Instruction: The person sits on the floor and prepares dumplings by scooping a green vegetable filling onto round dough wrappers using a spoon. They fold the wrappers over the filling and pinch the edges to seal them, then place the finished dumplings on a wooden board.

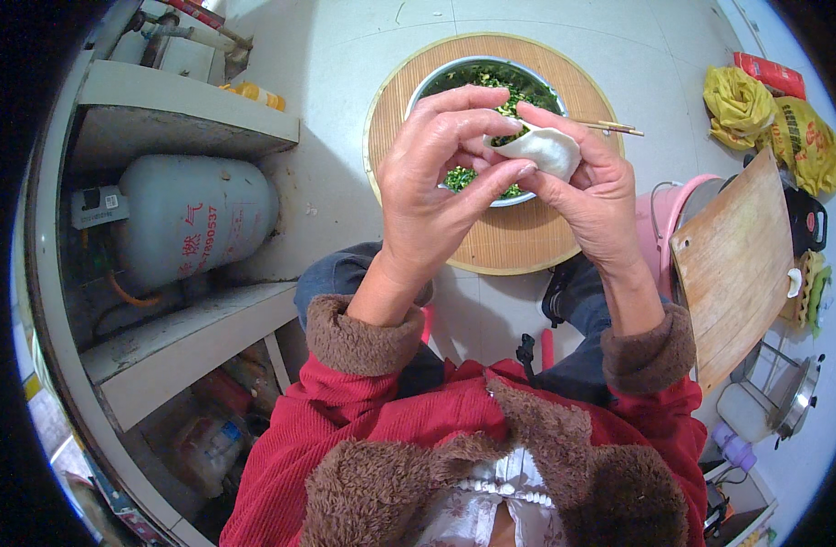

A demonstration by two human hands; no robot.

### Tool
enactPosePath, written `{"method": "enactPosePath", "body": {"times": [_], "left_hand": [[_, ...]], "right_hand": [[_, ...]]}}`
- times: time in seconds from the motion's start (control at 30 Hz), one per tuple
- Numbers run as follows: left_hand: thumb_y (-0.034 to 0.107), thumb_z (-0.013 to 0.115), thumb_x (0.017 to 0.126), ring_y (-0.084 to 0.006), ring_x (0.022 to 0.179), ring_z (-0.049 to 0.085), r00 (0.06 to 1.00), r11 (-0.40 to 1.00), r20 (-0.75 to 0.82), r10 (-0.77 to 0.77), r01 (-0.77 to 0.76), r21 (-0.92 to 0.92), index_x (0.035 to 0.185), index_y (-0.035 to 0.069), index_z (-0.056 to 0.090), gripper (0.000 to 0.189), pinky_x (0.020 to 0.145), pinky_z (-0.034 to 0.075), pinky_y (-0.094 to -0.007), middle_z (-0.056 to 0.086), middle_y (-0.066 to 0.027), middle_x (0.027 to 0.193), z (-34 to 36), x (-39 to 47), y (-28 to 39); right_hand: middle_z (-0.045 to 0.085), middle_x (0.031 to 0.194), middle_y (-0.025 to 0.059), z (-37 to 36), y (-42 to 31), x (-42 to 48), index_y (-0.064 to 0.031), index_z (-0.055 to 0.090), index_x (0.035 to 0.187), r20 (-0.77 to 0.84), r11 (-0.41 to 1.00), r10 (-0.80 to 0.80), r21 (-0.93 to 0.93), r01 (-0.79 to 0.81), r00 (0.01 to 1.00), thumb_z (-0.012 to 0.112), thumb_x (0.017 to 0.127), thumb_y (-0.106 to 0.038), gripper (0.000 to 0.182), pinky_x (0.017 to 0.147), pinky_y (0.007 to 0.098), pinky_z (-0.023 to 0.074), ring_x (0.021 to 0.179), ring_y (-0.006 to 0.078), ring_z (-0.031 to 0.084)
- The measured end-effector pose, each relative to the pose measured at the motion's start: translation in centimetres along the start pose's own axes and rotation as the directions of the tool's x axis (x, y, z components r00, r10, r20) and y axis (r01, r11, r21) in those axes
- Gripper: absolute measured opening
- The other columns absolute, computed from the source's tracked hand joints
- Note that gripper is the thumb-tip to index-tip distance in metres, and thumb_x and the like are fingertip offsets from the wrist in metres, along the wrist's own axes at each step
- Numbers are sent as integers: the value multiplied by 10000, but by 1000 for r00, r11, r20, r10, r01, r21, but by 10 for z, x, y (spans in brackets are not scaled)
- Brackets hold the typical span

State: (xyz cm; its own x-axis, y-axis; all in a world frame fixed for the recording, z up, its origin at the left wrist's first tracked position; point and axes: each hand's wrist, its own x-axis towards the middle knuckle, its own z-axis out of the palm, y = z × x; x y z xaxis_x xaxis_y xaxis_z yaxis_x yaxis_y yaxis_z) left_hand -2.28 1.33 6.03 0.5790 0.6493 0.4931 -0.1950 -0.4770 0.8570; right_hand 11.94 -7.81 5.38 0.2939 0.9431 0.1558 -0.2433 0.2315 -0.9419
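Observation:
Between my two hands is a dough wrapper [553,152], folded partly over a chopped green filling that shows along its upper left edge. My left hand [442,161] pinches its left side with thumb and fingers. The opposite side rests in my right hand [589,181], whose thumb presses the lower edge. Under the hands stands a metal bowl [418,99] of chopped green filling [462,179], partly hidden by them. A pair of chopsticks [613,127] sticks out past the bowl's right rim.
The bowl stands on a round slatted bamboo mat [507,243]. At right, a wooden board [732,267] lies by a pink bucket [654,219]; yellow plastic bags [739,106] sit farther back. A gas cylinder [199,212] lies inside the left cabinet [192,349].

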Motion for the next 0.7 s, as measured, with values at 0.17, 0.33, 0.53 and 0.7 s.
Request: {"method": "enactPosePath", "body": {"times": [0.17, 0.33, 0.53, 0.7], "left_hand": [[-51, 734, 767, -110, 960, 602, 999, 1000, -34, -3, 3, -10, 1073, 1, 597, 339, 746, 536, -196, 519, -169, 1265, 3, 1, 2], [-31, 739, 769, -107, 953, 600, 1000, 999, -16, -3, 4, 46, 1050, -3, 621, 306, 742, 531, -190, 542, -157, 1242, 1, 1, 3], [-17, 732, 781, -101, 918, 608, 998, 997, -8, -62, 63, 43, 997, -18, 654, 230, 722, 535, -194, 560, -148, 1211, -1, 1, 3], [-27, 734, 768, -109, 908, 616, 997, 990, 50, -61, 55, 129, 1011, -21, 657, 255, 713, 536, -209, 566, -149, 1207, -7, 3, 2]], "right_hand": [[620, 1176, 61, -1, 0, 0, -18, 549, 1285, 9, 1000, -6, -21, 6, 1000, 671, 844, 32, 460, 927, 261, 496, 1052, 127, 597], [618, 1182, 61, -1, -2, 0, -23, 551, 1285, 5, 1000, 5, -17, -5, 1000, 670, 843, 33, 461, 929, 261, 496, 1055, 124, 594], [621, 1180, 61, -1, -3, 0, -26, 548, 1290, 21, 999, -1, -49, 2, 1000, 675, 842, 24, 468, 925, 258, 498, 1054, 123, 596], [629, 1164, 60, -1, -2, 0, -29, 545, 1293, -8, 998, 9, -64, -9, 1000, 672, 839, 34, 476, 912, 259, 506, 1048, 123, 601]]}}
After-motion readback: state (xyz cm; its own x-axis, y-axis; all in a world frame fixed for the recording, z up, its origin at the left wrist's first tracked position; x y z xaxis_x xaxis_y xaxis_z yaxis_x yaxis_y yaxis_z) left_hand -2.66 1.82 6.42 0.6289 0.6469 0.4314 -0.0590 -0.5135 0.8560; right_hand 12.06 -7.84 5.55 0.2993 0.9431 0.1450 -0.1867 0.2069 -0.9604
